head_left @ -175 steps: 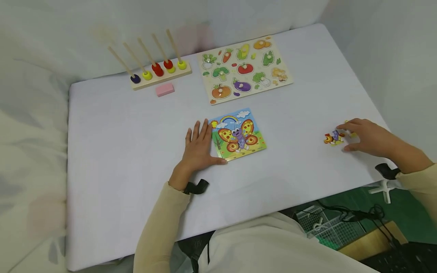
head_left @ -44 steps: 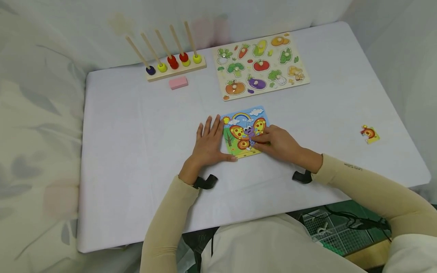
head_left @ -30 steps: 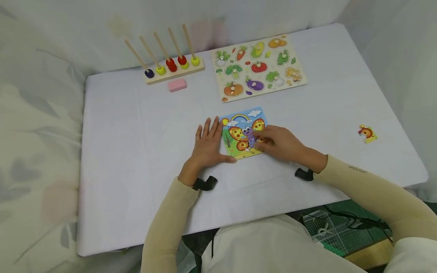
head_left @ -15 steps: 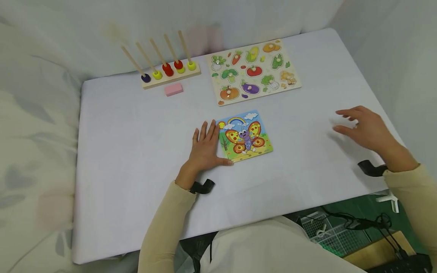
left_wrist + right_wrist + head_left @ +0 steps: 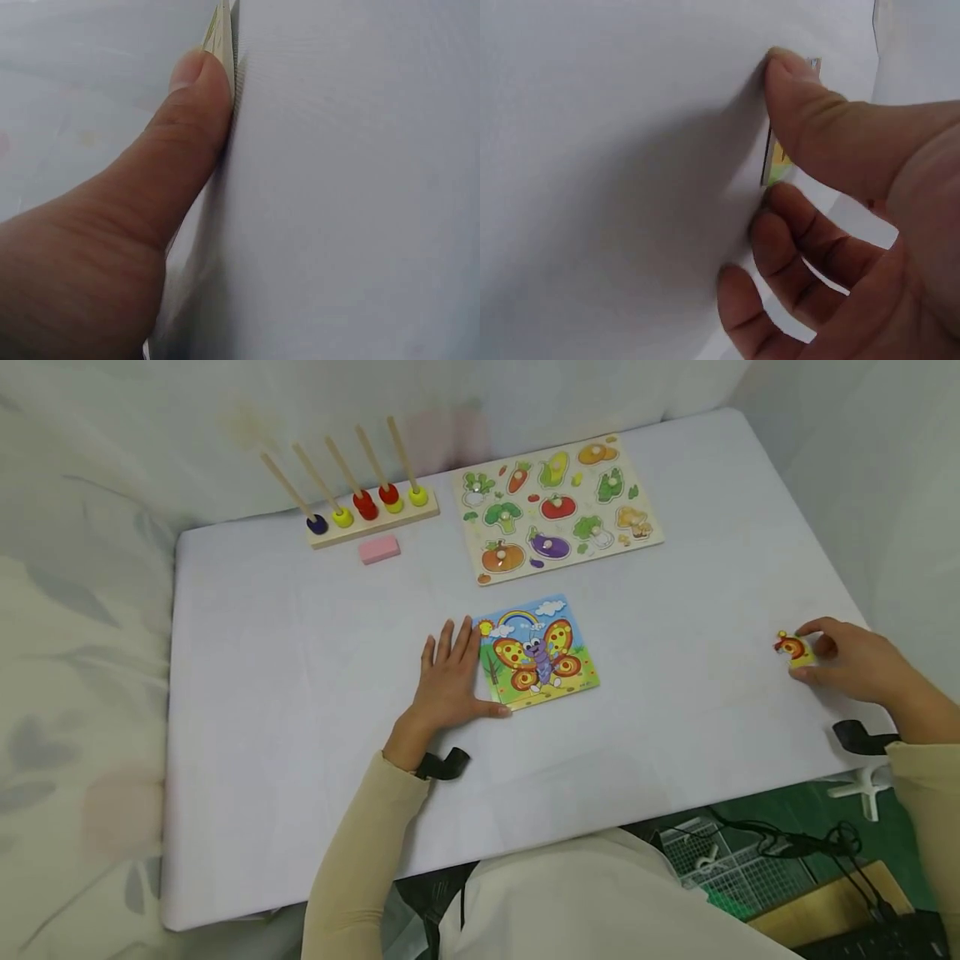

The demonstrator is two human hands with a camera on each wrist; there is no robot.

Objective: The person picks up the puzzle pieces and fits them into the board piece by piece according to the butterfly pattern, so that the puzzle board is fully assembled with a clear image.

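Observation:
A square butterfly jigsaw puzzle [image 5: 538,652] lies flat near the middle of the table. My left hand [image 5: 448,689] rests along its left side, fingers straight and spread, with the thumb against the lower-left corner. In the left wrist view the left thumb [image 5: 172,142] touches the board's thin edge. At the far right, my right hand [image 5: 858,664] pinches a loose jigsaw piece [image 5: 793,650] with an orange-red swirl between thumb and index finger. The right wrist view shows that piece edge-on [image 5: 778,161], partly hidden by the thumb, the other fingers curled below.
Behind the jigsaw lies a wooden vegetable peg puzzle [image 5: 558,508]. A bead-stacking rack [image 5: 375,527] with five-coloured-free upright pegs stands at the back left, a pink block [image 5: 379,549] before it. The table's front edge [image 5: 622,824] runs close to the body.
My right hand has left the butterfly puzzle, where it held a piece at the butterfly's body, and moved right to the remaining loose piece. My left hand stays by the board.

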